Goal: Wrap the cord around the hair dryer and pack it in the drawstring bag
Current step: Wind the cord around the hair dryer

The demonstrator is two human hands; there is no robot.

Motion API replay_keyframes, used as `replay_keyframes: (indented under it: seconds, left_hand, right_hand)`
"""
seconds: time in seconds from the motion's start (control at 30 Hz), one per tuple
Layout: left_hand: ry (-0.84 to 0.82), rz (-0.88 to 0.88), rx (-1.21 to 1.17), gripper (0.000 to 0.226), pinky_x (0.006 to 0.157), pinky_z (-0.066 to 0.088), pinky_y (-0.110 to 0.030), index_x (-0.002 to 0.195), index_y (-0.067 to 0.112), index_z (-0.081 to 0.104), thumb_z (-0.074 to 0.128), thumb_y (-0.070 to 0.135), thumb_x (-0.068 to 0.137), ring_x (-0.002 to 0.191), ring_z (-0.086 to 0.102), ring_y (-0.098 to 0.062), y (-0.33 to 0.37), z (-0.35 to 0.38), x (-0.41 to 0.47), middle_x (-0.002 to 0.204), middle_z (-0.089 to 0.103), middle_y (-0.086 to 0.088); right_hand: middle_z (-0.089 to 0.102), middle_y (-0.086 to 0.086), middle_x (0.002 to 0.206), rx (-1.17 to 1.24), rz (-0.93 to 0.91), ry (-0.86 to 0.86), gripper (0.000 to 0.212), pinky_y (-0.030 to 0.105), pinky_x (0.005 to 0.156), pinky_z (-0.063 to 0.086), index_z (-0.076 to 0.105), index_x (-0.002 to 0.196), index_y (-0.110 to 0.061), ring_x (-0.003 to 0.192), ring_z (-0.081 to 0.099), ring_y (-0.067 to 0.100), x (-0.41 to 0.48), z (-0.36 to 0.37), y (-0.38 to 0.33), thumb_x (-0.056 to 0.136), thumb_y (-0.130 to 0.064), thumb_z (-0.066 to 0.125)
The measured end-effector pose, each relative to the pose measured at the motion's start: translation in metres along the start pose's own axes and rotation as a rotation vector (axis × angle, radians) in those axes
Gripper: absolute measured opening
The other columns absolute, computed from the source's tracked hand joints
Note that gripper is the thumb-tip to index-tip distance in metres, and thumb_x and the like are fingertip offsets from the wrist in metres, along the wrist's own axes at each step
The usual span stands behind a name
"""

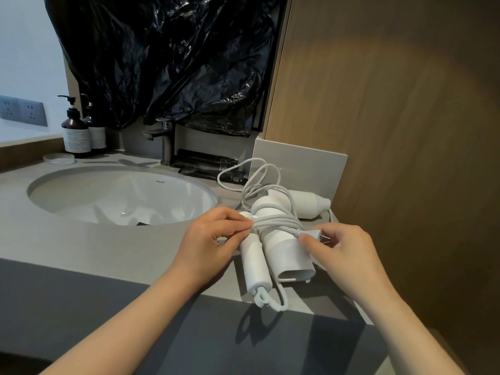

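White hair dryer [281, 250] at the front right of the grey table [135, 244], handle folded alongside the barrel, nozzle facing the camera. Its white cord [278, 221] crosses the body in several turns. Left hand [208, 244] has a tight grip, pinching those turns near the handle's top. Right hand [343, 253] pinches the plug [315, 234] just over the barrel, prongs pointing right. Behind lies a second white dryer [308, 205], with loose loops of white cord beside it. Over at the sink [81, 196], small lettering on the basin wall reads "FRENZA", as best I can make out. Two dark pump bottles [75, 133] stand back left, their label print too small to read. Black plastic sheet [176, 63] hangs above the tap [165, 142].
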State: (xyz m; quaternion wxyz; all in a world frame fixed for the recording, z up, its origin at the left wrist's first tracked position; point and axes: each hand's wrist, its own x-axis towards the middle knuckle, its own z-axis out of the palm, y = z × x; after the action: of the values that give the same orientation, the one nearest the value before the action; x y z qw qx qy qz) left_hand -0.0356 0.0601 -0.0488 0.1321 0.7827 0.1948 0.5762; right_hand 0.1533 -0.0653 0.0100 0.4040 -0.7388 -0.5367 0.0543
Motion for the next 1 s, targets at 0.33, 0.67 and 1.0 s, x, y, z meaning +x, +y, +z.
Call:
replay_keyframes:
  seconds: [0.33, 0.67, 1.0]
  left_hand:
    - [-0.036, 0.020, 0.060, 0.022, 0.076, 0.054, -0.032, 0.094, 0.015, 0.079, 0.063, 0.028, 0.086, 0.087, 0.065, -0.012, 0.002, 0.000, 0.002, 0.093, 0.070, 0.004]
    - [-0.116, -0.076, 0.067, 0.033, 0.072, 0.057, -0.028, 0.101, 0.015, 0.077, 0.062, 0.039, 0.084, 0.088, 0.063, -0.007, 0.009, -0.007, -0.003, 0.100, 0.066, 0.004]
    - [-0.305, -0.152, 0.208, 0.055, 0.081, 0.057, -0.034, 0.115, 0.016, 0.070, 0.052, 0.053, 0.079, 0.099, 0.062, -0.013, 0.037, -0.021, 0.002, 0.113, 0.063, 0.006]
  right_hand:
    - [0.075, 0.012, 0.094, 0.822, 0.430, -0.306, 0.017, 0.026, 0.071, 0.061, 0.070, 0.102, -0.001, 0.082, 0.074, 0.021, 0.018, -0.005, 0.036, 0.087, -0.007, 0.066]
    - [0.075, 0.005, 0.097, 0.682, 0.295, -0.252, 0.021, 0.031, 0.079, 0.058, 0.070, 0.103, -0.013, 0.092, 0.071, 0.023, 0.012, 0.003, 0.040, 0.084, -0.023, 0.071]
    - [0.066, -0.017, 0.099, 0.072, 0.036, -0.028, 0.025, 0.029, 0.075, 0.060, 0.063, 0.106, -0.034, 0.085, 0.066, 0.005, -0.008, -0.018, 0.045, 0.083, -0.038, 0.071]
